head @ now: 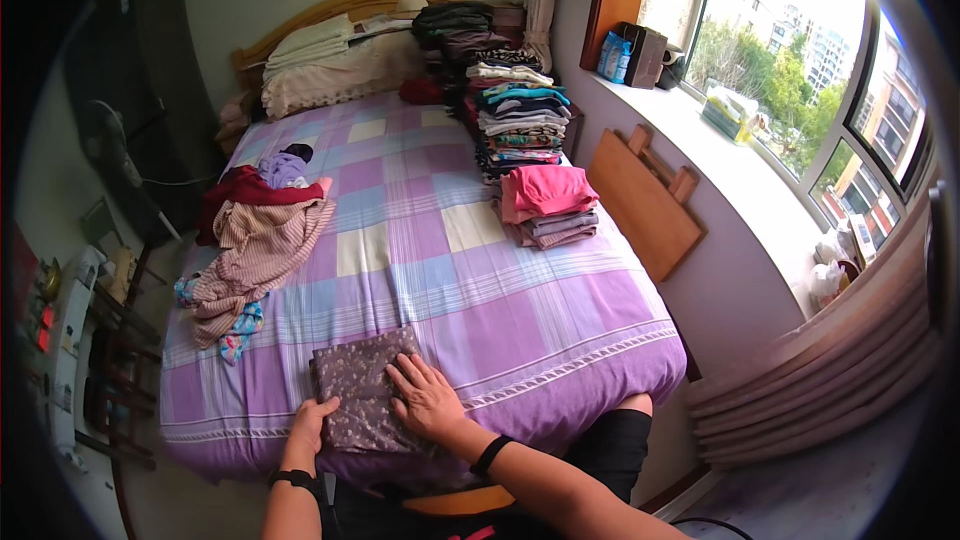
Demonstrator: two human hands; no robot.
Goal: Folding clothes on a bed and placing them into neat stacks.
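Observation:
A folded dark brown garment with a small floral print point(360, 390) lies flat at the near edge of the bed. My left hand point(309, 424) grips its left edge, thumb on top and the other fingers out of sight beneath. Across its right part, my right hand point(431, 399) rests palm down with the fingers a little apart. A loose pile of clothes lies farther off to the left, with a striped pinkish garment point(262, 240) and a dark red one point(244, 191) in it. To the right sits a short folded stack topped by a pink garment point(551, 191).
A purple checked bedspread point(405, 225) covers the bed. Behind the pink stack rises a tall stack of folded clothes point(525, 112). A wooden panel point(637, 202) leans below the white windowsill point(690, 142). Pillows point(337, 67) lie by the wooden headboard point(360, 0).

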